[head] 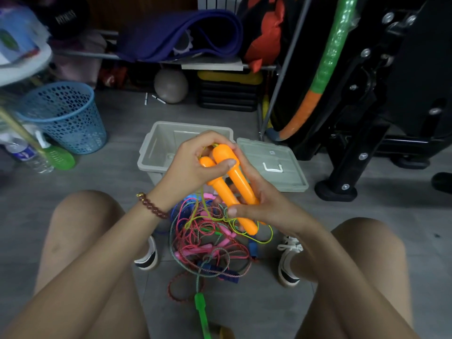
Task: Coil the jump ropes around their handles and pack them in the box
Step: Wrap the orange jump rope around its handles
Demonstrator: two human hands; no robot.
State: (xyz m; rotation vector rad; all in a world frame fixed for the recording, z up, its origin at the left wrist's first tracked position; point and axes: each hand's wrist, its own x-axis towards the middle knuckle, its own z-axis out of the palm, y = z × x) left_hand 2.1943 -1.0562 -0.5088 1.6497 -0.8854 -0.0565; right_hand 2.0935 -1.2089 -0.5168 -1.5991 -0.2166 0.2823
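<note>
The left hand (pixel 195 165) and right hand (pixel 259 206) are gripping the two orange handles (pixel 238 178) side by side, with their yellow-green rope (pixel 266 238) hanging uncoiled. The box (pixel 156 148) is standing open on the floor with nothing visible inside. A tangled pile of ropes (pixel 208 243) is lying between the feet, so nearly all the work seems to be ahead.

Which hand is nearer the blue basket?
Left. The left hand grips the tops of the orange handles, toward the blue basket; the right hand holds their lower ends, farther off.
</note>
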